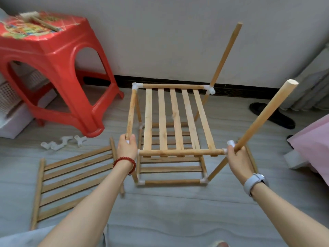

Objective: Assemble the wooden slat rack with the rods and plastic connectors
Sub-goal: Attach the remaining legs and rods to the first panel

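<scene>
While the half-built rack (170,136) stands on the floor (178,220) beside a red stool (53,68), the left hand (126,147) grips its near-left corner rod and the right hand (237,158) holds a slanted rod (263,118) at the connector (231,143).

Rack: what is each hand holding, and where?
Left hand grips the near end of the rack's left side rod. Right hand grips the front-right upright rod by the white corner connector.
</scene>
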